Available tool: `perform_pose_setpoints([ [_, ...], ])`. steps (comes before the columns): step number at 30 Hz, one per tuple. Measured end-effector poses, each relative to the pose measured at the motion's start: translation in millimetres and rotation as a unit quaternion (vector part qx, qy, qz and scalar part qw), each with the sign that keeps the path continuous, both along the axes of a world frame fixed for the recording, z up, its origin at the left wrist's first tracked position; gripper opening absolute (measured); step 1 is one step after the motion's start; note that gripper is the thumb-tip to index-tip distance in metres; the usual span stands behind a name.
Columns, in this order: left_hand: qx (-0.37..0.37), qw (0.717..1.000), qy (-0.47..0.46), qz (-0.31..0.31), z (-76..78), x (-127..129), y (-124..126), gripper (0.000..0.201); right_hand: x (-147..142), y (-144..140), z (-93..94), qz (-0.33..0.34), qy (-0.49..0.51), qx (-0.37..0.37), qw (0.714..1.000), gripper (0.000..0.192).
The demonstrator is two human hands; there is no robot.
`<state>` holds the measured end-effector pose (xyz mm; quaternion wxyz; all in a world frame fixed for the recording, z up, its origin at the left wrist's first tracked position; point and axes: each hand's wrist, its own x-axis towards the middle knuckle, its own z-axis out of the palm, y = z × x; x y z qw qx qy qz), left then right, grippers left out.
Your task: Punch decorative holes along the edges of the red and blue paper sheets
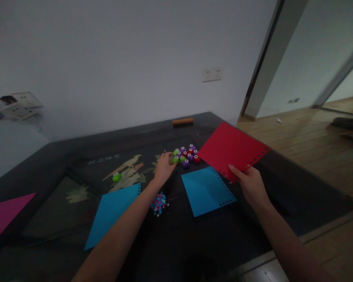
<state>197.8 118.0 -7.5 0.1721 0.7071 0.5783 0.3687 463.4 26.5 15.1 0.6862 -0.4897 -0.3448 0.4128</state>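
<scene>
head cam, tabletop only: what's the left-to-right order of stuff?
pink sheet → lone green punch → left blue sheet → left hand → punch cluster → right blue sheet → right hand holding the red sheet.

matt red paper sheet [231,150]; two matt blue paper sheets [207,190]; small glossy plastic punches [186,154]; glossy dark tabletop [76,164], smooth and reflective; paper confetti [159,203] near its middle
</scene>
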Motion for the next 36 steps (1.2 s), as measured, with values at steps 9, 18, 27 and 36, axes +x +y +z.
perform_pose_setpoints([
  [9, -0.112, 0.971, -0.187, -0.101, 17.5, -2.0, -71.5, 0.028, -8.4, -7.1, -3.2, 0.19, -0.089, -0.11, 0.972, 0.036],
  [18, -0.297, 0.926, -0.207, -0.106, 32.2, -0.7, -102.3, 0.015, -12.2, -12.3, 0.6, 0.347, -0.167, -0.189, 0.903, 0.036],
  [27, -0.335, 0.911, -0.214, -0.11, 30.8, -2.9, -108.1, 0.007, -9.7, -13.4, 1.1, 0.305, -0.121, -0.165, 0.93, 0.029],
  [36, -0.302, 0.898, -0.263, -0.182, 19.1, 2.0, -110.4, 0.011, -6.0, -6.2, -9.8, 0.17, -0.103, -0.122, 0.972, 0.028],
])
